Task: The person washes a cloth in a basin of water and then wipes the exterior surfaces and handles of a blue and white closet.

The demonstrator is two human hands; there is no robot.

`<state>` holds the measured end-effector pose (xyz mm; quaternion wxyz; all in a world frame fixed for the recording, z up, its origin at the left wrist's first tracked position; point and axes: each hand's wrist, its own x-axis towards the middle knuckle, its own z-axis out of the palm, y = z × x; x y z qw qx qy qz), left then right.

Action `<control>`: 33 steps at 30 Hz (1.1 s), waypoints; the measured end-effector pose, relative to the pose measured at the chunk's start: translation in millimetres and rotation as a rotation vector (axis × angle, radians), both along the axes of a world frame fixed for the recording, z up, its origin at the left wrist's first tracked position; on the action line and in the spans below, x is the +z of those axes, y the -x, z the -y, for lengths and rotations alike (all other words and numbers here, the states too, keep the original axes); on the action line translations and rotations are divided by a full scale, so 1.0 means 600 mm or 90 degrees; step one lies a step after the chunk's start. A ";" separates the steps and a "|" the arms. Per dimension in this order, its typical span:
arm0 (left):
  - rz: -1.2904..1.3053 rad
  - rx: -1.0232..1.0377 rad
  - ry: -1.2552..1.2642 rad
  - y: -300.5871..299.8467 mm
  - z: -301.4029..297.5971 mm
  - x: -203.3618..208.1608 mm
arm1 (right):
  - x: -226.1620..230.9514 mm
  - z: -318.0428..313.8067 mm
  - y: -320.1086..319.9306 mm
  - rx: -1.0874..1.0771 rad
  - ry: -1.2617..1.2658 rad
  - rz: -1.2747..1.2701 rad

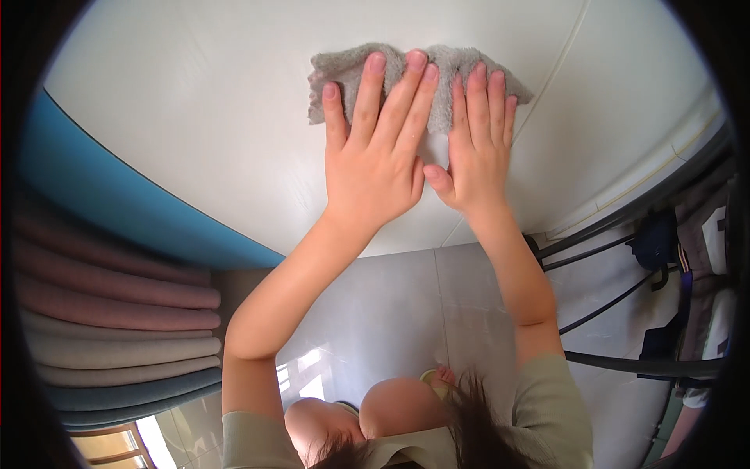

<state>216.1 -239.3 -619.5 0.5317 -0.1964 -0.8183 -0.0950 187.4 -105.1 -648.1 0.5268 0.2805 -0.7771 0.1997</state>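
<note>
A grey fluffy cloth [348, 62] lies spread against a smooth white panel [195, 117] in the upper middle of the head view. My left hand [371, 160] presses flat on the cloth's left half, fingers stretched out and spread. Beside it, my right hand [480, 152] rests on the right half with its fingers straight and its thumb pointing toward the left hand. Both palms face the panel, and neither hand grips the cloth. The cloth is bunched a little between the two hands, and its left edge looks frilled.
Left of the panel runs a blue surface [133, 195], with a stack of folded pink, beige and dark cushion-like layers [117, 313] below it. Black metal bars [625, 361] with hanging dark fabric stand at the right. Grey tiles cover the floor [391, 313]; my knees show below.
</note>
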 end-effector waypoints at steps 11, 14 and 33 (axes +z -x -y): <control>0.110 -0.011 0.152 -0.033 0.021 -0.032 | -0.064 -0.064 -0.041 -0.060 -0.142 0.075; 0.062 0.016 0.142 -0.027 0.016 0.056 | 0.034 -0.056 -0.038 -0.084 -0.113 0.068; 0.159 -0.012 0.176 -0.053 0.049 0.152 | 0.176 -0.029 -0.047 -0.013 -0.149 0.078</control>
